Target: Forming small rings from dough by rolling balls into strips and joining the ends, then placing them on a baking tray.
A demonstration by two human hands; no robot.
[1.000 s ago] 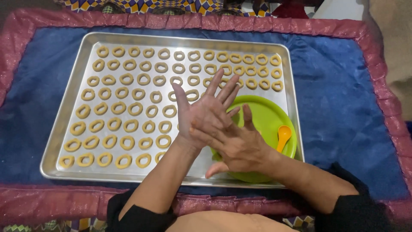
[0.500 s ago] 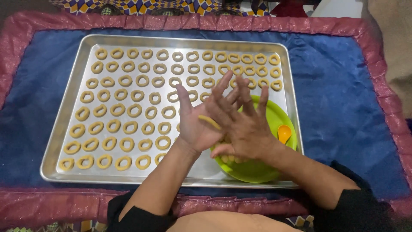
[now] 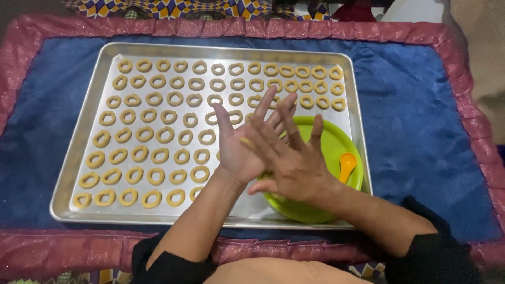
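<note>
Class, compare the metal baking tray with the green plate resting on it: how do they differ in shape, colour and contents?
The baking tray is rectangular; the green plate is round. The tray is shiny silver metal, the plate bright lime green. The tray carries rows of small dough rings, while the plate holds an orange spoon. The tray lies on the blue mat; the plate sits on the tray's right end. Both lie flat, partly hidden by the hands.
</note>
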